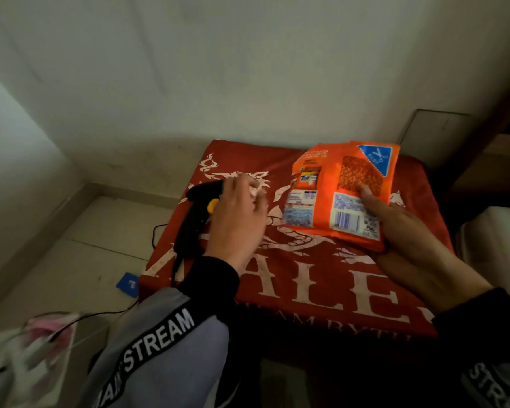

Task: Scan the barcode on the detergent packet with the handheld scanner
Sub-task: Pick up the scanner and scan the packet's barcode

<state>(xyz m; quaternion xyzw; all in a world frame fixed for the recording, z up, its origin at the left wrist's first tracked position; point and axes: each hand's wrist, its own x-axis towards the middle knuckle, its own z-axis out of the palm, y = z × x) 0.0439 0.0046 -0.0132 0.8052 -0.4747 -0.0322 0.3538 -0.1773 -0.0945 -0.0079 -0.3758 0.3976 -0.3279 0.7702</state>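
An orange detergent packet (324, 184) rests back side up on the far right of a red cushion (306, 290). Its barcode (343, 219) faces up near the lower edge. My right hand (401, 228) grips the packet's lower right corner, thumb on top. A black handheld scanner (193, 222) with a yellow trigger (212, 206) lies on the cushion's left edge. My left hand (236, 222) sits right beside the scanner with fingers spread, partly covering it, and is blurred.
The scanner's black cable (156, 234) trails off the cushion onto the tiled floor. A small blue card (127, 284) lies on the floor by the cushion's left corner. A white plastic bag (33, 348) sits at the lower left. Walls close in behind and left.
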